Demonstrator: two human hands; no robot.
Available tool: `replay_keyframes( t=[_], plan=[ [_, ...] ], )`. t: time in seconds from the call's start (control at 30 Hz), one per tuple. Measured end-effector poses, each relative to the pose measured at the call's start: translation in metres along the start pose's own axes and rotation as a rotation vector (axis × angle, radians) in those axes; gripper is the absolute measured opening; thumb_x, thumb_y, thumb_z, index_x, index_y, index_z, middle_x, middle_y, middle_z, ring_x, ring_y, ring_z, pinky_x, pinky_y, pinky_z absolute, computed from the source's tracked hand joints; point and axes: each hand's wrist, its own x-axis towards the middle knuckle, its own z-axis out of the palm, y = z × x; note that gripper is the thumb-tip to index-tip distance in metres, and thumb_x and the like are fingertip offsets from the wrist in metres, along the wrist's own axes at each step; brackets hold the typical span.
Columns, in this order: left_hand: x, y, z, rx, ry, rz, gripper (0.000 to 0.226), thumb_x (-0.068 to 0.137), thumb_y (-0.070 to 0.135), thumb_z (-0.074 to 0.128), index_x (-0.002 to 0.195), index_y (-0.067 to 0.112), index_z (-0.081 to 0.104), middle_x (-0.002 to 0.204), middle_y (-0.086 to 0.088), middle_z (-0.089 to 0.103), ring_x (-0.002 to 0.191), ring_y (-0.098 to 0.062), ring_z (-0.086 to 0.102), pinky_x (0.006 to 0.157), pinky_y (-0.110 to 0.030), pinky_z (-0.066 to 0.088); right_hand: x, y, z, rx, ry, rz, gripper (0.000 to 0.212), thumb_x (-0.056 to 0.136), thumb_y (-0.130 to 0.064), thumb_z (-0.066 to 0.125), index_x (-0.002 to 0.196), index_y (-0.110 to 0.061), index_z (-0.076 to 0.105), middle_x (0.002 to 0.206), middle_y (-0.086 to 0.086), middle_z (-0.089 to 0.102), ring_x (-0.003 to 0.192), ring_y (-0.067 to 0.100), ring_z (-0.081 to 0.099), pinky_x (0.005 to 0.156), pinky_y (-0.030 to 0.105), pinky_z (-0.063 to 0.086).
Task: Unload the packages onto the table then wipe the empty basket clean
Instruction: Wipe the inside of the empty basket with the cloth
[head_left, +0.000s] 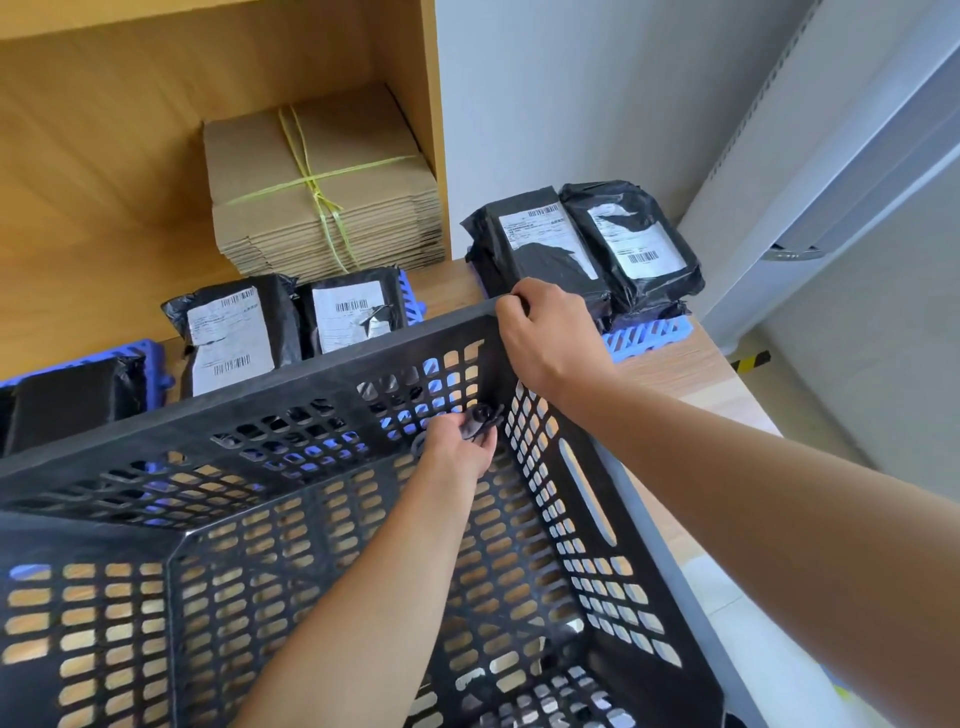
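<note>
While the right hand (545, 332) grips the basket (322, 374) rim, the left hand (457, 447) wipes inside.

matt plastic basket (332, 374), glossy poly pkgs (545, 244), wood-grain table (675, 369).

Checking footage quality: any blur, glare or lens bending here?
Head view: even daylight, no harsh glare; wide-angle lens bows the black basket rim and wall edges; the dark cloth in the left hand is slightly smeared; package labels too soft to read.

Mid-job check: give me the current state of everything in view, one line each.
basket: empty, tilted up.
left hand: inside basket, holds dark cloth at far corner.
right hand: grips basket rim.
packages: unloaded, lying on blue trays.
cardboard stack: tied flat.
</note>
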Motion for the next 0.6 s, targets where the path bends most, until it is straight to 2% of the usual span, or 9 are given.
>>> replay_keyframes(
  t=[0.03,0.1,0.23,0.4,0.5,0.6],
  plan=[
    [-0.007,0.001,0.001,-0.006,-0.013,0.000,0.025,0.102,0.002,0.039,0.090,-0.005,0.060,0.130,-0.012,0.062,0.128,-0.024,0.054,0.100,-0.033,0.045,0.000,0.000,0.000,-0.005,0.002,-0.002,0.033,0.092,-0.026,0.039,0.080,0.002,0.051,0.067,0.009,0.053,0.059,0.021,0.041,0.050,0.030,0.029],
    [-0.026,0.004,0.004,-0.012,-0.042,0.005,0.028,0.099,-0.006,0.034,0.081,-0.005,0.056,0.126,-0.015,0.063,0.127,-0.025,0.056,0.103,-0.033,0.046,0.000,0.000,-0.001,-0.002,0.001,-0.001,0.033,0.092,-0.025,0.038,0.080,0.002,0.052,0.067,0.009,0.054,0.059,0.021,0.041,0.050,0.031,0.029],
    [-0.062,0.016,0.012,-0.006,-0.077,0.017,0.025,0.095,-0.013,0.033,0.089,-0.007,0.057,0.116,-0.018,0.064,0.123,-0.029,0.059,0.105,-0.039,0.047,-0.002,-0.002,-0.003,0.011,-0.002,-0.005,0.030,0.093,-0.023,0.037,0.076,0.000,0.049,0.067,0.009,0.053,0.060,0.021,0.042,0.051,0.031,0.030],
    [-0.119,0.025,0.026,-0.161,-0.225,0.052,0.026,0.092,-0.014,0.034,0.099,-0.012,0.059,0.096,-0.028,0.066,0.113,-0.040,0.062,0.103,-0.046,0.048,-0.005,-0.004,-0.007,0.029,-0.019,0.006,0.028,0.092,-0.022,0.038,0.068,-0.009,0.039,0.063,0.005,0.046,0.058,0.018,0.037,0.051,0.033,0.029],
    [-0.138,0.029,0.033,-0.214,-0.271,0.052,0.030,0.091,-0.015,0.032,0.094,-0.014,0.061,0.100,-0.029,0.067,0.115,-0.039,0.062,0.103,-0.046,0.048,-0.006,-0.005,-0.008,0.029,-0.025,0.002,0.031,0.094,-0.022,0.037,0.064,-0.013,0.036,0.063,0.004,0.046,0.057,0.017,0.037,0.051,0.034,0.029],
    [-0.155,0.030,0.034,-0.222,-0.312,0.069,0.028,0.090,-0.016,0.034,0.093,-0.011,0.061,0.107,-0.027,0.067,0.115,-0.038,0.063,0.102,-0.046,0.049,-0.007,-0.005,-0.008,0.024,-0.014,-0.021,0.034,0.096,-0.025,0.035,0.065,-0.013,0.041,0.066,0.004,0.051,0.060,0.018,0.042,0.053,0.033,0.029]
  ],
)
